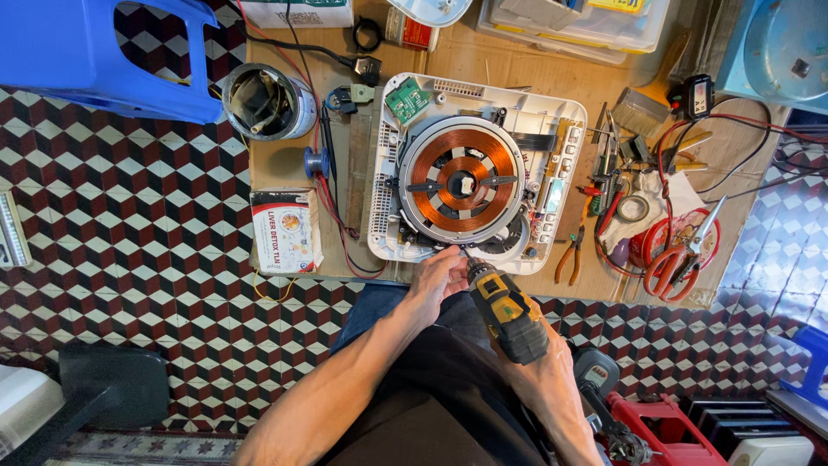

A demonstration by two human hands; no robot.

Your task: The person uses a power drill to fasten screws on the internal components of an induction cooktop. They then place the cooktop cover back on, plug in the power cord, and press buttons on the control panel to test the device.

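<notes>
An opened induction cooker [470, 177] lies on the wooden workbench [483, 65], its white housing bare and its round copper coil [463, 179] showing. My right hand [542, 362] grips a yellow and black cordless screwdriver [506, 309] and is mostly hidden behind it; the tip points at the cooker's near edge. My left hand [438, 274] rests at that same near edge beside the tip, fingers curled on the housing rim. A small green circuit board [406, 100] sits at the cooker's far left corner.
Left of the cooker lie a small printed box [285, 229], a blue solder spool [314, 161] and a tin of parts [263, 102]. Orange pliers [569, 256], red scissors [681, 255], tape and wires crowd the right. A blue plastic stool [103, 52] stands on the tiled floor.
</notes>
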